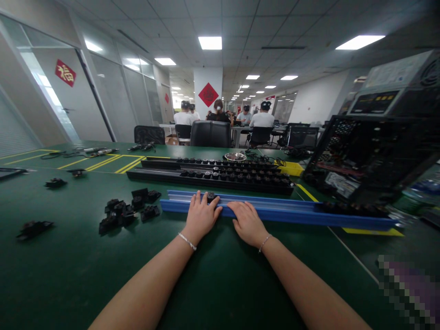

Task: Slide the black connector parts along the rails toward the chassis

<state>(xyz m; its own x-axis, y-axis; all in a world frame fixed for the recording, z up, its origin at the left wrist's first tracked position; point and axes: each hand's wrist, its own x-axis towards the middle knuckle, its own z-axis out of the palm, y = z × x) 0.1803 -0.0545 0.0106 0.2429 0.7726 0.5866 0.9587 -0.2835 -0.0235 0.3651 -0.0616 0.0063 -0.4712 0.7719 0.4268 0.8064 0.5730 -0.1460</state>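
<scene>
A long blue rail point(285, 213) with a channel along its top lies crosswise on the green table. My left hand point(202, 215) is over its left half, the fingers spread and bent around a small black part point(211, 197) in the channel; their tips partly cover it. To the right, my right hand point(248, 222) rests on the rail's near wall, fingers together over the edge and thumb on the near side. A row of black parts point(357, 209) sits in the rail's right end. Left of the rail lies a loose pile of similar black parts point(118, 211).
Behind the blue rail lie black rails point(165, 175) filled with small parts. An open computer case point(340, 156) stands at the right. Single black parts point(34, 229) and cables point(92, 151) lie at the left. Other people point(263, 118) sit at tables farther back.
</scene>
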